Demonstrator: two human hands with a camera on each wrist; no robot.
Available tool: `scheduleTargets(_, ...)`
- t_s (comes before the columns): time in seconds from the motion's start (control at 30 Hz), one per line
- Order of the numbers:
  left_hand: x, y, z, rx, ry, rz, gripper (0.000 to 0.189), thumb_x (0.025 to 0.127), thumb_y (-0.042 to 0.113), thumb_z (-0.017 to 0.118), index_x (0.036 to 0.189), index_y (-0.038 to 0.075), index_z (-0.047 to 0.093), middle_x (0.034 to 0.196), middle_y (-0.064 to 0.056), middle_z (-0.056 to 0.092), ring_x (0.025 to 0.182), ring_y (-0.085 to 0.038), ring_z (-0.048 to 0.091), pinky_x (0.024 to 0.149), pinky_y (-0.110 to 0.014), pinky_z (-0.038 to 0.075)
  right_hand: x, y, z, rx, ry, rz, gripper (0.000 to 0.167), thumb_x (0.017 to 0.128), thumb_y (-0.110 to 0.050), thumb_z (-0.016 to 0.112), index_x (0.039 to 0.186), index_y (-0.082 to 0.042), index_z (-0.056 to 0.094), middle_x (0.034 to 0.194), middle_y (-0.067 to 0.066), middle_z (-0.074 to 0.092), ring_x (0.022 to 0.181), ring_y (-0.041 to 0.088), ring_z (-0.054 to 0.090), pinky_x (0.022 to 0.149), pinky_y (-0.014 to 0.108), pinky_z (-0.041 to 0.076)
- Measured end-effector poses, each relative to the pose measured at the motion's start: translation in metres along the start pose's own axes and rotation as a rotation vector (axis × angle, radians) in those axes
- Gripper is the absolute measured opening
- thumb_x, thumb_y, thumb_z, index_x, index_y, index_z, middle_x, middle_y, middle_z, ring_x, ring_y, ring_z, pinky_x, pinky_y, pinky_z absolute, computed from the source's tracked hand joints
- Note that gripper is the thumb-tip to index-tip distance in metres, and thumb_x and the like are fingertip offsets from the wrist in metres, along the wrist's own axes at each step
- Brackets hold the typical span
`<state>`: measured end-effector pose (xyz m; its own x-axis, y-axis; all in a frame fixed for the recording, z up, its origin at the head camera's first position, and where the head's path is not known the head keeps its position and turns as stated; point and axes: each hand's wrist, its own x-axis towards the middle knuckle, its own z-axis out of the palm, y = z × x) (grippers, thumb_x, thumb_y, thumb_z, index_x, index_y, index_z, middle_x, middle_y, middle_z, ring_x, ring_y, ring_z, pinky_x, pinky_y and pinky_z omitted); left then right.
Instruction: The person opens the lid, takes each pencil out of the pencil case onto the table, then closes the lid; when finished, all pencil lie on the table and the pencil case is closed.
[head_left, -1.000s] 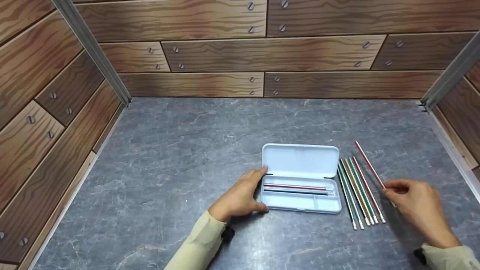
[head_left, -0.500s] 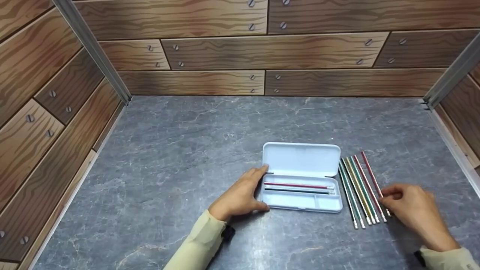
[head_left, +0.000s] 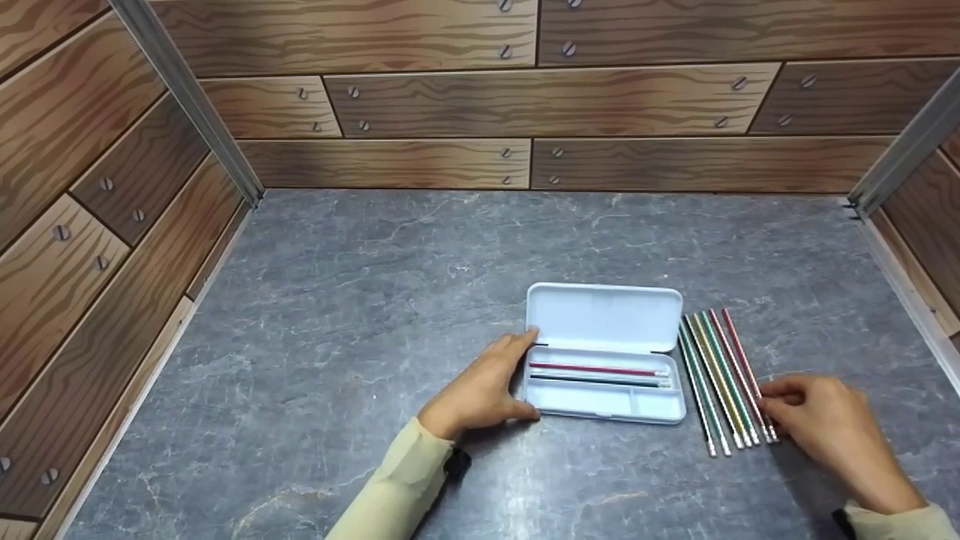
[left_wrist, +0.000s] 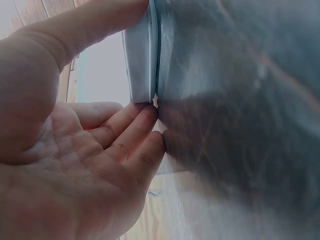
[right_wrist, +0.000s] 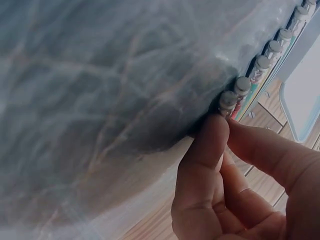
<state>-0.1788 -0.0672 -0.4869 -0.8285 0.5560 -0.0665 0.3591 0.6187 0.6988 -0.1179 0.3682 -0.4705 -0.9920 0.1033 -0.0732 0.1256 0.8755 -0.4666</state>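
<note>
- I see the left hand [head_left: 480, 388], thumb and fingers apart, against a pencil case [head_left: 577, 405].
- Right of that hand — pencils [head_left: 592, 368] inside it.
- Between the hands, a row of pencils [head_left: 718, 382].
- Outermost, a red pencil [head_left: 737, 342] — pinched by the right hand [head_left: 829, 416].

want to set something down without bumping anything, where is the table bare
The widest bare patch of table lies between the left wall and the left hand. Another runs between the open box and the back wall. It is crowded right of the box, where loose pencils lie side by side and the right hand pinches one.
</note>
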Motion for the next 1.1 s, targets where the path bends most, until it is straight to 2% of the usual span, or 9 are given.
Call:
scheduleTargets(0.13, 0.000, 0.000, 0.000, -0.005, 0.002, -0.003, 0.116, 0.085, 0.016, 0.098, 0.177, 0.005, 0.028, 0.167, -0.014, 0.052, 0.156, -0.027, 0.048, 0.137, -0.042, 0.038, 0.004, -0.009, 0.000, 0.006, 0.080, -0.042, 0.024, 0.099, -0.018, 0.079, 0.112, 0.002, 0.084, 0.098, 0.019, 0.085, 0.079, 0.030, 0.076, 0.071, 0.047, 0.057)
scheduleTargets(0.23, 0.000, 0.000, -0.001, -0.006, 0.003, -0.003, 0.116, 0.085, 0.016, 0.098, 0.177, 0.005, 0.029, 0.166, -0.013, 0.053, 0.155, -0.027, 0.049, 0.137, -0.042, 0.039, 0.009, -0.021, 0.003, 0.014, 0.146, -0.111, 0.022, 0.099, -0.017, 0.081, 0.114, -0.002, 0.085, 0.111, 0.026, 0.083, 0.094, 0.047, 0.077, 0.081, 0.060, 0.059)
scheduleTargets(0.27, -0.001, 0.000, -0.001, -0.003, 0.005, -0.002, 0.115, 0.085, 0.016, 0.098, 0.177, 0.005, 0.029, 0.165, -0.013, 0.053, 0.154, -0.027, 0.049, 0.136, -0.042, 0.040, 0.011, -0.026, 0.005, 0.021, 0.166, -0.140, 0.022, 0.099, -0.017, 0.082, 0.115, -0.003, 0.085, 0.115, 0.027, 0.083, 0.100, 0.050, 0.077, 0.084, 0.059, 0.059)
scheduleTargets(0.33, -0.001, 0.001, -0.001, 0.001, 0.004, 0.000, 0.116, 0.084, 0.016, 0.098, 0.177, 0.004, 0.029, 0.164, -0.013, 0.054, 0.153, -0.027, 0.050, 0.136, -0.042, 0.040, 0.015, -0.036, 0.010, 0.053, 0.194, -0.194, 0.021, 0.098, -0.016, 0.084, 0.116, -0.006, 0.085, 0.117, 0.024, 0.083, 0.101, 0.043, 0.079, 0.088, 0.042, 0.061)
scheduleTargets(0.47, 0.000, 0.001, 0.000, -0.007, 0.001, -0.004, 0.116, 0.084, 0.016, 0.098, 0.177, 0.005, 0.029, 0.165, -0.014, 0.053, 0.153, -0.027, 0.049, 0.136, -0.042, 0.040, 0.022, -0.056, 0.018, 0.153, 0.238, -0.311, 0.020, 0.093, -0.008, 0.089, 0.112, -0.010, 0.087, 0.112, 0.015, 0.086, 0.095, 0.002, 0.074, 0.084, 0.004, 0.047)
scheduleTargets(0.57, 0.000, 0.000, 0.000, -0.010, -0.001, -0.010, 0.116, 0.085, 0.017, 0.098, 0.177, 0.006, 0.029, 0.165, -0.013, 0.053, 0.154, -0.027, 0.049, 0.136, -0.042, 0.040, 0.027, -0.069, 0.025, 0.221, 0.218, -0.398, 0.022, 0.090, -0.003, 0.090, 0.110, -0.009, 0.087, 0.108, 0.011, 0.087, 0.093, -0.016, 0.065, 0.084, -0.004, 0.044)
scheduleTargets(0.73, 0.000, 0.000, -0.001, 0.004, 0.006, -0.006, 0.117, 0.084, 0.017, 0.099, 0.177, 0.006, 0.029, 0.165, -0.013, 0.054, 0.153, -0.027, 0.050, 0.136, -0.042, 0.040, 0.035, -0.082, 0.037, 0.203, 0.145, -0.564, 0.027, 0.086, 0.004, 0.091, 0.108, -0.010, 0.087, 0.103, 0.004, 0.086, 0.093, -0.002, 0.073, 0.085, 0.010, 0.059)
scheduleTargets(0.93, 0.000, 0.000, 0.000, 0.004, 0.006, -0.005, 0.116, 0.084, 0.017, 0.099, 0.177, 0.005, 0.030, 0.166, -0.013, 0.053, 0.153, -0.026, 0.050, 0.135, -0.041, 0.041, 0.042, -0.089, 0.054, 0.070, 0.170, -0.834, 0.032, 0.077, 0.012, 0.092, 0.100, -0.009, 0.086, 0.094, -0.001, 0.084, 0.085, 0.016, 0.077, 0.078, 0.029, 0.066)
scheduleTargets(1.1, 0.001, 0.001, 0.000, 0.005, 0.006, -0.005, 0.116, 0.084, 0.017, 0.099, 0.177, 0.005, 0.030, 0.165, -0.013, 0.053, 0.152, -0.025, 0.051, 0.135, -0.041, 0.041, 0.042, -0.092, 0.059, -0.034, 0.167, -0.902, 0.028, 0.080, 0.013, 0.089, 0.098, -0.008, 0.085, 0.091, 0.001, 0.081, 0.081, 0.021, 0.076, 0.073, 0.039, 0.067)
